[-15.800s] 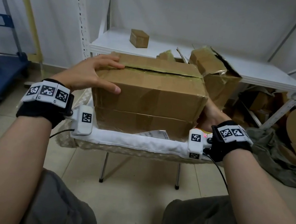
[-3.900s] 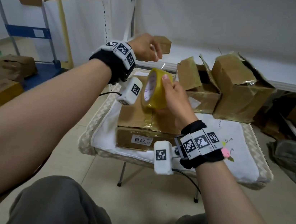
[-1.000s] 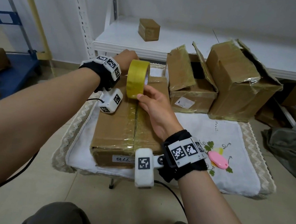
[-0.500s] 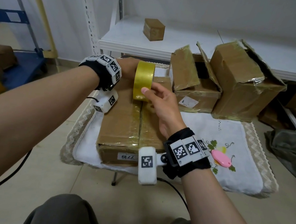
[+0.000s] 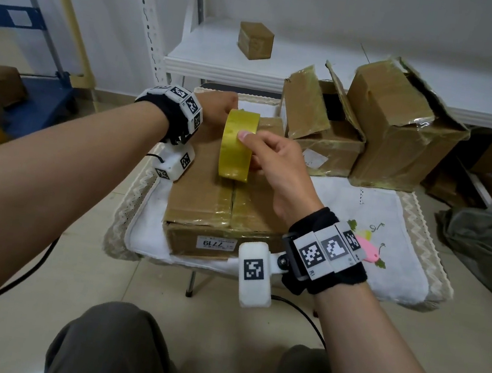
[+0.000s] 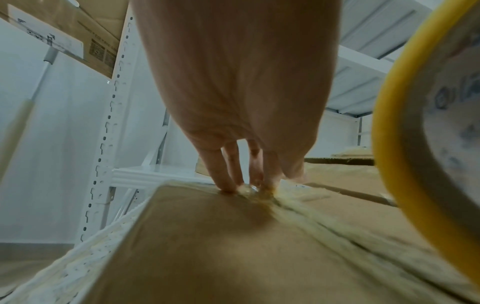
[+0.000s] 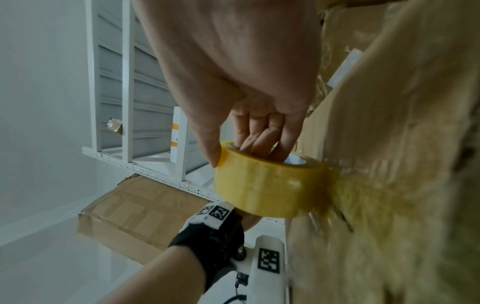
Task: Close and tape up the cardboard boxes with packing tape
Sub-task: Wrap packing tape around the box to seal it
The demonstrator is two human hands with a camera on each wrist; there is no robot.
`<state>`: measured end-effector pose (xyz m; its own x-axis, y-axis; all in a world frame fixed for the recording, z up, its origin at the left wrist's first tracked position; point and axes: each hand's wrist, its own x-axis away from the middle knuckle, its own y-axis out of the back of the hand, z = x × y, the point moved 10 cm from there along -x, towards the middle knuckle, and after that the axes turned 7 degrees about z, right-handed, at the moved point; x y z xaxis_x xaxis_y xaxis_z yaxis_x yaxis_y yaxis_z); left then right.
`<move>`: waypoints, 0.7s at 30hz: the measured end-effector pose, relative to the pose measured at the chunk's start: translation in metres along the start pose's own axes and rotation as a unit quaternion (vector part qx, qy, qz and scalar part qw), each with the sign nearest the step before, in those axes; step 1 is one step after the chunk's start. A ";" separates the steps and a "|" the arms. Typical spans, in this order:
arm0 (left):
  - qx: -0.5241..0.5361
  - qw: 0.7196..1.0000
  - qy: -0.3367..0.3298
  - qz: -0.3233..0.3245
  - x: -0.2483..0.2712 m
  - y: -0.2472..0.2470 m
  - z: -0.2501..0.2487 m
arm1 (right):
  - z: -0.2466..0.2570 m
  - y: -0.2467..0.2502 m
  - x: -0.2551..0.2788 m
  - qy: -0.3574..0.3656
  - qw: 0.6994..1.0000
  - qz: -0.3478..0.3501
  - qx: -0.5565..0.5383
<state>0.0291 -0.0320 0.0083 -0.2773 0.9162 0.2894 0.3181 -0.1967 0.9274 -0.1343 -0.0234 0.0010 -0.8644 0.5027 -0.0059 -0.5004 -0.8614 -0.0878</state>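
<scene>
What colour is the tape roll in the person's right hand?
Yellow; the tape roll shows best in the right wrist view.

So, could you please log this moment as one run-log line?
stage: taping top seam | left hand: fingers pressing tape end at box far edge | right hand: gripping tape roll on seam

Right hand (image 7: 233,72) grips yellow tape roll (image 7: 270,185) against cardboard box (image 7: 402,185)

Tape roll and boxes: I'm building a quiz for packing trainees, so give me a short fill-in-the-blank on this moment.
1. The right hand grips the ____ tape roll.
2. The left hand presses tape at the closed box's ____ edge.
3. The pink object lies on the ____ cloth.

Missing: yellow; far; white
</scene>
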 end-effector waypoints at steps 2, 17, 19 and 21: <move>-0.001 1.000 -0.012 -0.008 -0.001 -0.003 0.005 | -0.001 0.000 0.004 -0.005 1.000 -0.004 0.003; 0.013 0.993 0.093 -0.069 -0.001 -0.002 0.020 | -0.024 -0.008 0.016 -0.016 0.997 0.048 0.057; -0.003 0.995 0.081 -0.065 0.001 -0.003 0.013 | -0.026 -0.006 0.015 -0.012 0.997 0.040 0.058; -0.022 0.997 0.056 -0.052 0.005 -0.007 0.005 | -0.026 -0.005 0.013 -0.007 0.998 0.038 0.055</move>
<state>0.0304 -0.0241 0.0022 -0.4071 0.8881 0.2136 0.2429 -0.1202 0.9626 -0.1415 -0.0104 -0.0245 -0.8999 0.4361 0.0060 -0.4359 -0.8997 0.0220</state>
